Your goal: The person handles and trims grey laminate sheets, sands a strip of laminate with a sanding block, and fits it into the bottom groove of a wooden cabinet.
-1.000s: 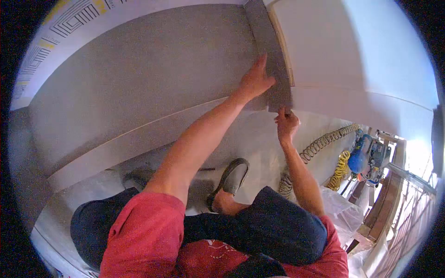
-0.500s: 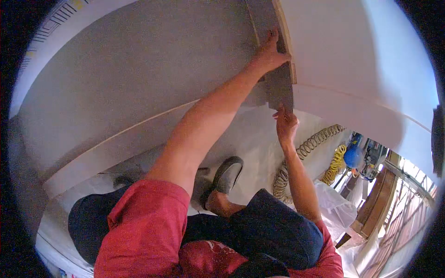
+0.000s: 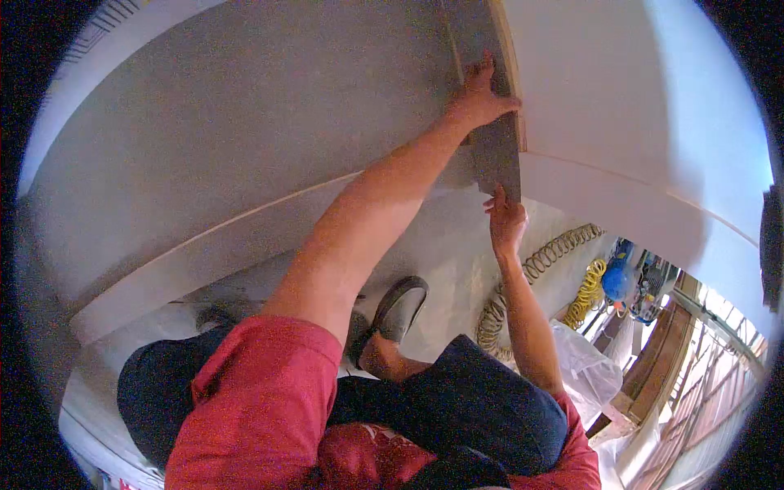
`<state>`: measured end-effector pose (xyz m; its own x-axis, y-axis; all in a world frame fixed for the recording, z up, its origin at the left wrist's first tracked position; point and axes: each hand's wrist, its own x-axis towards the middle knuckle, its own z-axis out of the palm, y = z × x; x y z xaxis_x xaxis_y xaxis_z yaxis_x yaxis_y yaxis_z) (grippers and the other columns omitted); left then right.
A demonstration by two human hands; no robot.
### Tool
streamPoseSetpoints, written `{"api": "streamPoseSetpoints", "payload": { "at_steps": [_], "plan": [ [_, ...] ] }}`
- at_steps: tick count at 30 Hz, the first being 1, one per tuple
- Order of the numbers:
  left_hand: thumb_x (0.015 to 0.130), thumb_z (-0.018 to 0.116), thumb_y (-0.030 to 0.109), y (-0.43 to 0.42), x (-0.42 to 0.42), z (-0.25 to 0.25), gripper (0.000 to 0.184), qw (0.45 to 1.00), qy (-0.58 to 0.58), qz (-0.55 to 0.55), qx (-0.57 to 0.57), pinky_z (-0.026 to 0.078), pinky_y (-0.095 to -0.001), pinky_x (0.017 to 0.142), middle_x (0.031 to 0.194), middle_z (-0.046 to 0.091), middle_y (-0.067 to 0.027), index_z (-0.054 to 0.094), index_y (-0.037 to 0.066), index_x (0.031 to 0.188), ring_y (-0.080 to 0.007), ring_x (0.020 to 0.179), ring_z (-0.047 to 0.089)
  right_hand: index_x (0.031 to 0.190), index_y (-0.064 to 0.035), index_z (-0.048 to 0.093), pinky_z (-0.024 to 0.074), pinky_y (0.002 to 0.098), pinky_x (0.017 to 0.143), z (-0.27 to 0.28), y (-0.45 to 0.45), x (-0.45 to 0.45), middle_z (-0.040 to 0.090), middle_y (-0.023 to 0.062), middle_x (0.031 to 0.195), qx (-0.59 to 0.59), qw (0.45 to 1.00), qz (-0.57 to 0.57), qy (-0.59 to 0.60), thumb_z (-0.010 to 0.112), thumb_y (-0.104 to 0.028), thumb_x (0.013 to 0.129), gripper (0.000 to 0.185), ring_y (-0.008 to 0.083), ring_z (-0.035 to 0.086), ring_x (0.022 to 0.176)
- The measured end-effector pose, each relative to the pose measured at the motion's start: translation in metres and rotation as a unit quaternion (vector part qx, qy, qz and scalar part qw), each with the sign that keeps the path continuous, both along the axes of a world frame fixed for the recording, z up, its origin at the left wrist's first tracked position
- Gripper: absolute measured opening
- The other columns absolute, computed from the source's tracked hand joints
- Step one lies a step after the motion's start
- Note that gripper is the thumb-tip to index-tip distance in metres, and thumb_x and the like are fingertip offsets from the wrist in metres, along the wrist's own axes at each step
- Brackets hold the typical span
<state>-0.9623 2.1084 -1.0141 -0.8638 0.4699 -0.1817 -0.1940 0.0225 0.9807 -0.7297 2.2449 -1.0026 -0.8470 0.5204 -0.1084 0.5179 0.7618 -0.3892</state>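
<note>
A narrow grey strip runs down between a large grey panel and a white panel with a pale wooden edge. Across its upper part lies my left hand, fingers and thumb spread, the thumb reaching the wooden edge. My right hand is at the strip's lower end, fingers bent and closed on it; the exact grip is partly hidden.
The large grey panel fills the upper left, and the white panel the upper right. On the floor lie a coiled hose, a yellow coiled hose and clear plastic sheeting. A wooden beam stands at right.
The view has shifted slightly, so the panels and strip sit a little further right and lower. Both hands keep nearly the same places on the strip.
</note>
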Motion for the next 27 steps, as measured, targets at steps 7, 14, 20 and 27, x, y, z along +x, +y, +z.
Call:
{"api": "streamPoseSetpoints", "payload": {
  "at_steps": [7, 14, 20, 27],
  "plan": [
    [0.07, 0.082, 0.052, 0.013, 0.0, -0.018, 0.126, 0.999, 0.014, 0.03, 0.002, 0.027, -0.0447, 0.119, 0.158, 0.014, -0.0324, 0.003, 0.007, 0.157, -0.0446, 0.146, 0.021, 0.073, 0.0027, 0.07, 0.0512, 0.0324, 0.057, -0.016, 0.007, 0.005, 0.067, 0.0112, 0.062, -0.032, 0.995, 0.017, 0.09, 0.056, -0.035, 0.101, 0.049, 0.015, 0.064, 0.057],
    [0.069, 0.081, 0.054, 0.011, 0.001, -0.015, 0.129, 0.999, -0.014, 0.006, 0.029, 0.025, -0.0482, 0.119, 0.157, 0.012, -0.0346, -0.002, 0.011, 0.158, -0.0478, 0.146, 0.018, 0.072, 0.003, 0.069, 0.0518, 0.0331, 0.058, 0.009, -0.009, -0.003, 0.067, 0.0116, 0.063, -0.027, 0.999, -0.016, -0.014, 0.056, -0.035, 0.101, 0.05, 0.0163, 0.065, 0.058],
    [0.069, 0.082, 0.054, 0.021, 0.002, -0.023, 0.13, 1.0, 0.003, 0.03, -0.005, 0.024, -0.0487, 0.119, 0.157, 0.012, -0.0353, -0.003, 0.012, 0.158, -0.0479, 0.146, 0.018, 0.072, 0.0036, 0.069, 0.0524, 0.0338, 0.06, 0.002, -0.005, 0.0, 0.067, 0.013, 0.063, -0.045, 0.998, -0.002, 0.034, 0.054, -0.038, 0.102, 0.054, 0.0184, 0.066, 0.058],
    [0.07, 0.081, 0.053, 0.015, 0.004, -0.016, 0.126, 1.0, -0.006, 0.03, 0.006, 0.024, -0.0502, 0.119, 0.154, 0.013, -0.039, 0.002, 0.011, 0.158, -0.0505, 0.145, 0.019, 0.071, 0.0016, 0.07, 0.0507, 0.0326, 0.058, -0.001, -0.005, 0.001, 0.068, 0.0109, 0.064, -0.039, 0.999, -0.015, 0.015, 0.054, -0.039, 0.101, 0.053, 0.0165, 0.065, 0.058]
  ]
}}
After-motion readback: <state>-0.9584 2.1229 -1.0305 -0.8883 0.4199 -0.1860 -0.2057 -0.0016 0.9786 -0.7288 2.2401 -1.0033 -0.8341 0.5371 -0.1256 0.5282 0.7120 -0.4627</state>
